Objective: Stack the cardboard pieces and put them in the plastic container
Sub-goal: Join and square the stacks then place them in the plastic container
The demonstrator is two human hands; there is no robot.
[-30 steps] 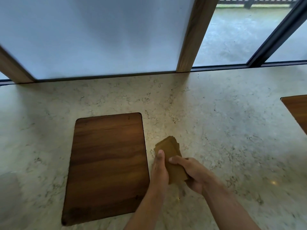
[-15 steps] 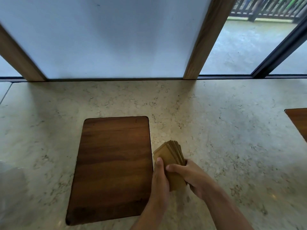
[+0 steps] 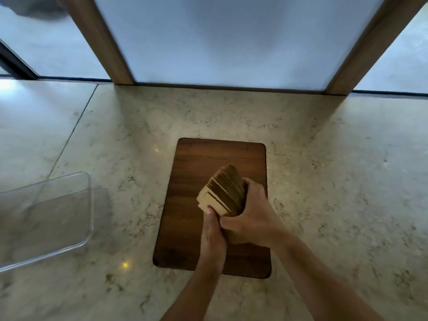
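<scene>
Both hands on the cards (image 3: 225, 193), a thick stack of cardboard pieces held up over the board (image 3: 196, 239), not resting on it as far as can be told

Right hand (image 3: 251, 218) wrapped round the stack's right side and lower end, fingers closed on it. Left hand (image 3: 213, 232) pressed against the near left edge, thumb tip up on the front card, closed against the stack

Stack not square: upper edges fanned, steps showing between the front few cards at the left corner

Box (image 3: 53, 218): clear plastic, on the counter (image 3: 324, 158) well left of the board, apart from the hands. Looks empty, though blur and glare make the inside hard to read; whether it lies level or tilted, cannot tell

Step in hand, by my reading: stacking about done, squaring the edges before the drop. Nothing in the box yet, so the second half of the task is open

Next move calls for: tapping or squeezing the fan flush, then carrying the stack left across the counter, both hands or a firm right-hand grip, and lowering it inside the box walls. Risk I'd watch: front cards sliding off the fan during the carry
</scene>
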